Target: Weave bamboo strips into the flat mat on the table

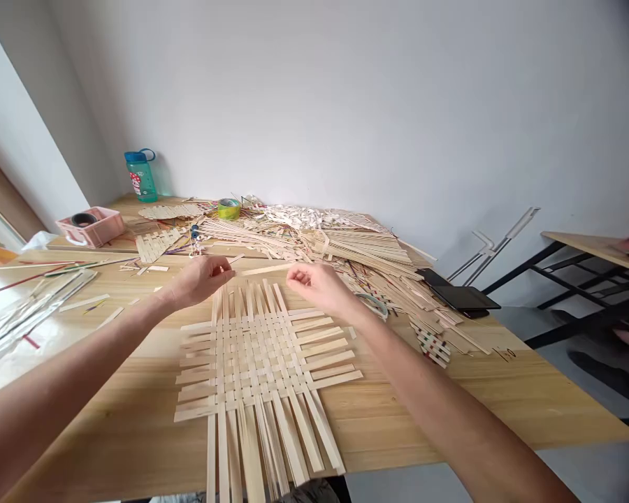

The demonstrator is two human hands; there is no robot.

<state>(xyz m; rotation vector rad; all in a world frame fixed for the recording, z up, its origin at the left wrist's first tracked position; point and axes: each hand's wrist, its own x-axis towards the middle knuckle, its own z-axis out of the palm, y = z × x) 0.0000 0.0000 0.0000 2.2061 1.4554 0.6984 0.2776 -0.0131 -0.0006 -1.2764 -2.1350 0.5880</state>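
A pale wooden strip (pixel 265 270) stretches between my two hands, just past the far edge of the weave. My left hand (pixel 203 276) pinches its left end, and my right hand (pixel 317 283) has closed fingers on its right end. Below them a woven mat of wood strips (pixel 259 353) lies on the table, its loose strip ends sticking out on all sides. The longest ends point toward me and reach past the table's front edge.
A heap of loose strips (pixel 340 244) covers the back of the wooden table (pixel 398 426). Behind it stand a blue-topped bottle (pixel 142 176), a pink basket (pixel 95 229) and a tape roll (pixel 229 208). A black tablet (pixel 464 298) rests at right, clear plastic packaging (pixel 26 321) at left.
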